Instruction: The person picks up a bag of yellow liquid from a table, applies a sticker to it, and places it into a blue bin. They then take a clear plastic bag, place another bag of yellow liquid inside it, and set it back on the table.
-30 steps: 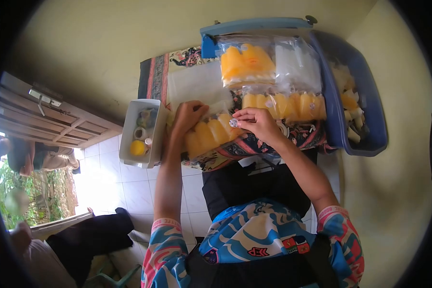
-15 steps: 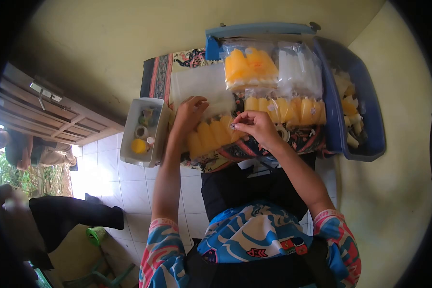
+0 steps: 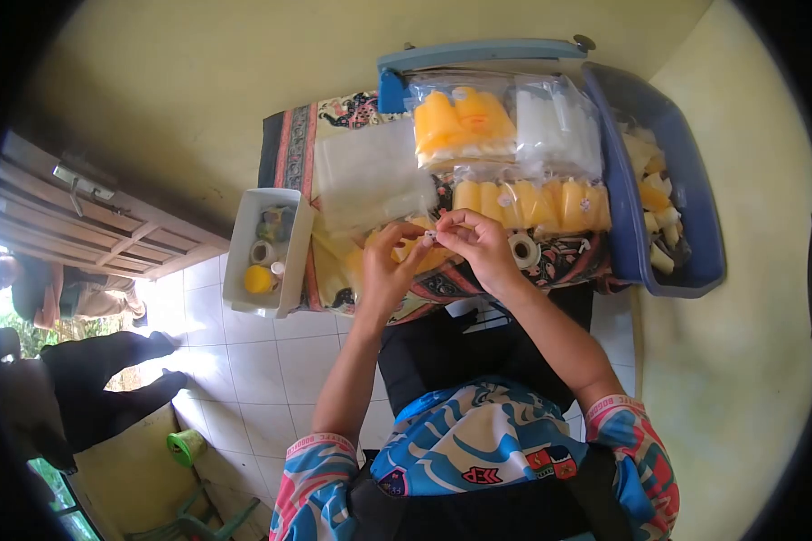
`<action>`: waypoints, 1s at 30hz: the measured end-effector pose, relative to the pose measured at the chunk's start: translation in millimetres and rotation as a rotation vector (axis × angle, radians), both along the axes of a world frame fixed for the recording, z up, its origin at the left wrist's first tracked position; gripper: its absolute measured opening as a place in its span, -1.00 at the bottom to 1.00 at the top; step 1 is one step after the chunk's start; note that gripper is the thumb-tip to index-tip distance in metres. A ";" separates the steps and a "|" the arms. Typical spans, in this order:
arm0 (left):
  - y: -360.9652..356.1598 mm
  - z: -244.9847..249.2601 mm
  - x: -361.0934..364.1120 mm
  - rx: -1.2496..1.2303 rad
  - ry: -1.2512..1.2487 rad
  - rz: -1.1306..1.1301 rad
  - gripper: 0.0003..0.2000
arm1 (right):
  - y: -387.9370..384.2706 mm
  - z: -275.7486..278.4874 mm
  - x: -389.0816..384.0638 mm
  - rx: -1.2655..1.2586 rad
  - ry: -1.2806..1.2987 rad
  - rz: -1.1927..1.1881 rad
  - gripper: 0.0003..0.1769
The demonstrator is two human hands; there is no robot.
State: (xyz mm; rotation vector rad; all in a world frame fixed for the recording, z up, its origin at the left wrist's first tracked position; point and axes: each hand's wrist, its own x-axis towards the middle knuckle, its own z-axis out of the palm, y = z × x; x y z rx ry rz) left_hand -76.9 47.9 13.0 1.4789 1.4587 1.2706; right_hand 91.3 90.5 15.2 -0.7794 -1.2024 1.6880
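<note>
Since a second ago the left hand [image 3: 386, 263] has come off the bag of yellow pieces [image 3: 421, 259] and joined the right hand [image 3: 478, 242] just above it. Both hands now pinch one small white piece [image 3: 430, 236] between thumb and fingertips, the fingertips of the two hands meeting over the near edge of the cloth-covered table [image 3: 289, 149]. What the piece is cannot be told; it is too small.

The bag beneath is mostly hidden by the hands and wrists. Just beyond them lies a row of bagged yellow pieces [image 3: 541, 203], and behind that, toward the far edge, a bag of orange pieces [image 3: 460, 122] beside a clear bag of white pieces [image 3: 559, 126]. A stack of clear plastic sheets [image 3: 374, 176] lies to the left of these. A roll of tape [image 3: 521, 250] rests on the cloth just right of the right hand.

At the table's left edge stands a white tray [image 3: 241, 234] with small items in it. At the right edge a blue tub [image 3: 686, 171] holds loose yellow and white pieces. A blue bar [image 3: 478, 50] runs along the far edge.

On the tiled floor to the left another person's dark-clad legs [image 3: 99, 379] show.
</note>
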 end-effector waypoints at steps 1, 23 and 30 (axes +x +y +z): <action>0.5 -1.6 0.9 0.008 -0.008 0.001 -0.85 | -1.8 1.5 0.6 0.004 -0.014 -0.002 -0.91; 6.2 9.7 -32.8 -0.046 0.266 -0.287 -0.85 | 4.4 2.1 11.9 0.266 -0.525 0.197 -0.82; 4.7 11.9 -36.4 -0.069 0.275 -0.354 -0.84 | 2.1 5.9 8.9 0.240 -0.545 0.191 -0.86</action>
